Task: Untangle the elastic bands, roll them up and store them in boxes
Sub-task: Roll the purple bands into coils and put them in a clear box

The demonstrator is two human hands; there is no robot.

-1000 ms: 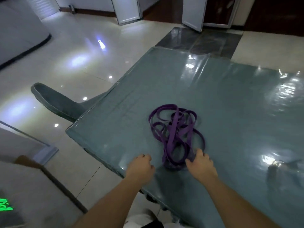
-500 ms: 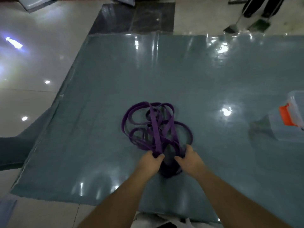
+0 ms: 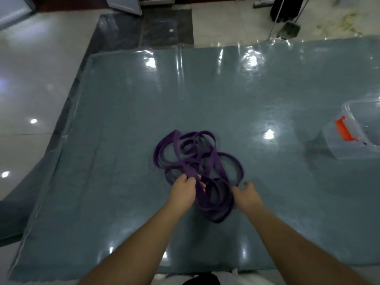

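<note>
Down on the blue-grey worktop (image 3: 102,182), under its glossy clear cover, the left hand (image 3: 183,192) comes first: its fingers are curled round one flat purple strand at the near left side of the tangle, gripping it. Just right of that hand and stretching away from it lie the elastic bands (image 3: 197,161), a loose purple knot of flat loops, several rings overlapping and crossing, with one long strap running diagonally from the far right of the heap down toward the gripped end. The heap sits a little near of the worktop's middle, and its longer run goes from near to far, so most of it lies beyond both hands. Its nearest loop sags between the two wrists. Further right, the right hand (image 3: 244,194) sits at the near right edge of the tangle, fingers loosely bent; it seems to hold nothing, though blur makes that uncertain. The left hand is the one already engaged, so drawing its strand clear looks the likely next step. Well apart at the right edge stands a clear plastic box (image 3: 339,149) with an orange latch (image 3: 342,130).
</note>
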